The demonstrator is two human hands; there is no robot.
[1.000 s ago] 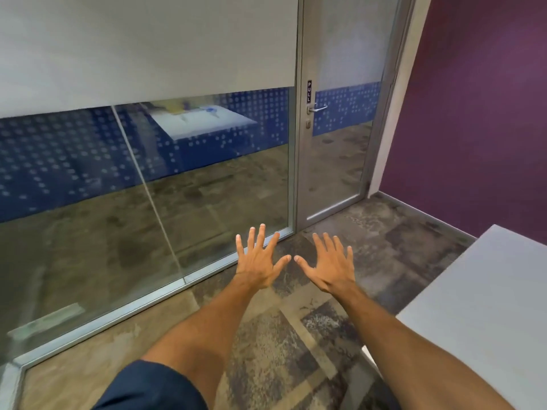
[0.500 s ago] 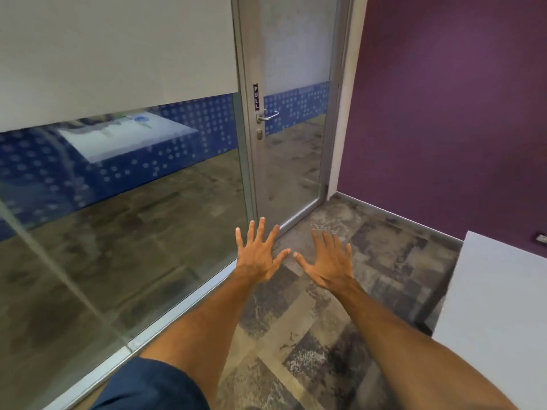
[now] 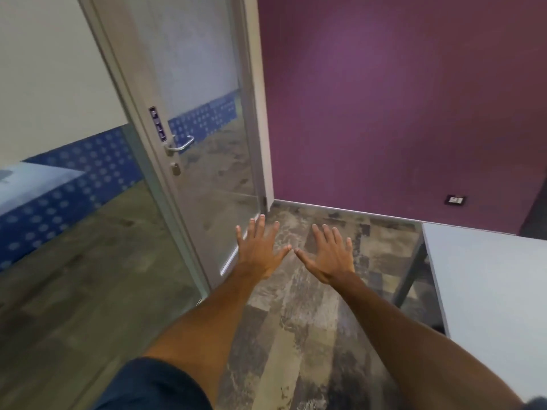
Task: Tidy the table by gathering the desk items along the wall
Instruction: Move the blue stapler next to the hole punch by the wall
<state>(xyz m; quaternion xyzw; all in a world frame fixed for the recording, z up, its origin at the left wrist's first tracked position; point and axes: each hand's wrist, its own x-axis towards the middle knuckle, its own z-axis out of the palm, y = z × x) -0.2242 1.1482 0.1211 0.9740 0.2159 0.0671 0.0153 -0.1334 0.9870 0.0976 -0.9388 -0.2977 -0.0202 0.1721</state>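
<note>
Left hand (image 3: pixel 260 253) and right hand (image 3: pixel 330 257) spread flat, empty, mid-frame; table (image 3: pixel 488 291) at right; desk items out of view, handling unjudgeable.

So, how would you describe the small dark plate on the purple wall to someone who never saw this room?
Find the purple wall right of the glass door. Look low on it, above the pale skirting, near the far corner of the grey table. The wall plate is a small dark rectangle with a white middle, the only fitting on that wall.
</note>
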